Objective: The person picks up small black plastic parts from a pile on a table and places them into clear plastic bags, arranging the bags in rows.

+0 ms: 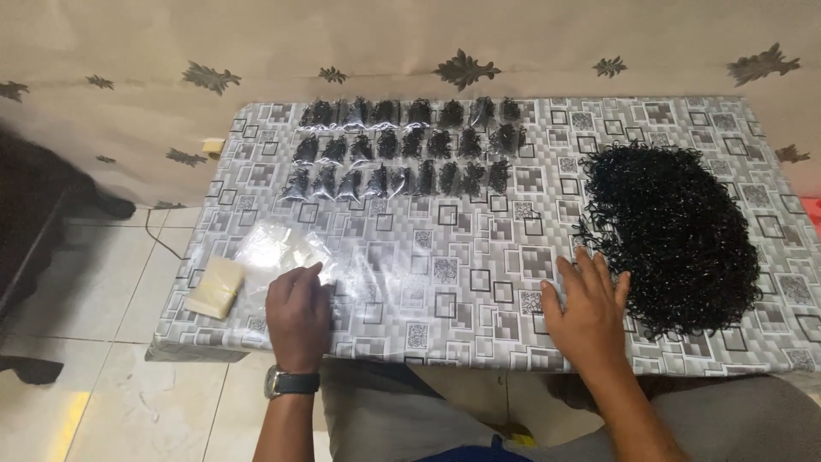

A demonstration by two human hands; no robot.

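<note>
On table (479,257): left hand (298,312) pressing, seemingly, clear bags (282,248); right hand (588,310) flat.

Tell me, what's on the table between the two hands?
Nothing but bare patterned tablecloth. In the head view, the left hand rests on clear plastic bags, and the right hand lies beside the big black pile.

A home room used for small piecework packing.

A low table (479,257) under a grey vinyl cover with square patterns stands against a beige curtain (385,51) printed with dark leaf motifs, on a pale tiled floor (94,282). On it lie rows of small clear packets filled with black bands (402,158), a big loose heap of black rubber bands (676,235), and a stack of empty plastic bags (215,287).
</note>
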